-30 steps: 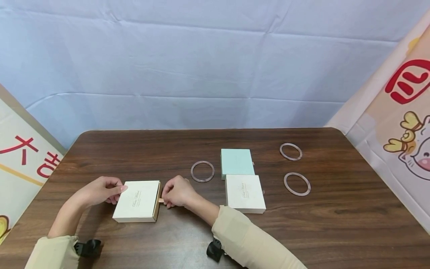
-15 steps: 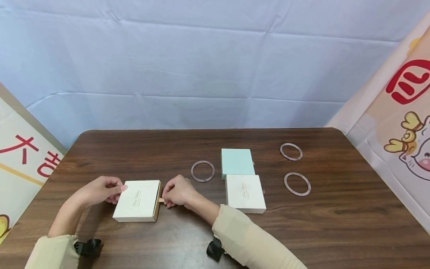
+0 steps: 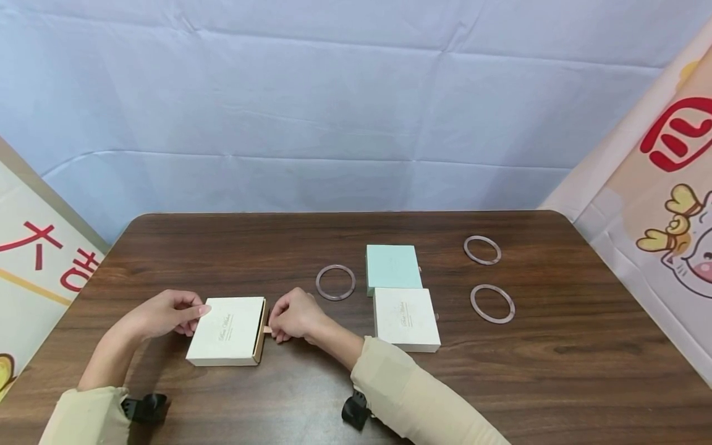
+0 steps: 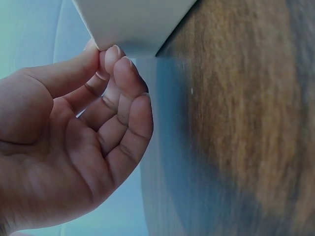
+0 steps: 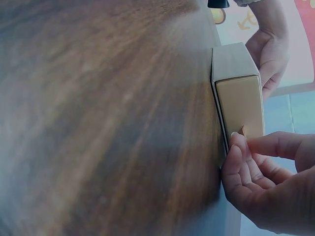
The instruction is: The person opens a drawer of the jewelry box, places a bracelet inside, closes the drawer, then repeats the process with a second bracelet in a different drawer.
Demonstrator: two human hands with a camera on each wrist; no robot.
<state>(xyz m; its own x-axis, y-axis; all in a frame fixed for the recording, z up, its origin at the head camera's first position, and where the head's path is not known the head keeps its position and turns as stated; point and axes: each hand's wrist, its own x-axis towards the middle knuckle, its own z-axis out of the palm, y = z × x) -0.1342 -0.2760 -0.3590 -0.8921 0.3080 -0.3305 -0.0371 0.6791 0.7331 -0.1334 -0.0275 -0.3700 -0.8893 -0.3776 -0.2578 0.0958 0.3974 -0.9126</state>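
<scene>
A flat cream gift box (image 3: 227, 330) with small gold lettering lies on the table at the left. Its tan inner drawer (image 5: 241, 105) shows at the right side, just past the sleeve. My left hand (image 3: 167, 315) grips the far left corner of the box between thumb and fingers, as the left wrist view also shows. On the other side, my right hand (image 3: 296, 316) pinches the small ribbon tab (image 5: 243, 131) on the drawer between thumb and forefinger. Just beyond the right hand lies a pale purple bangle (image 3: 335, 283).
Right of centre, a mint green box (image 3: 392, 267) lies behind a second cream box (image 3: 406, 320). Further right are two more pale bangles, a far one (image 3: 482, 250) and a nearer one (image 3: 492, 304). The wooden table (image 3: 567, 371) ends at a pale blue cloth (image 3: 345, 105).
</scene>
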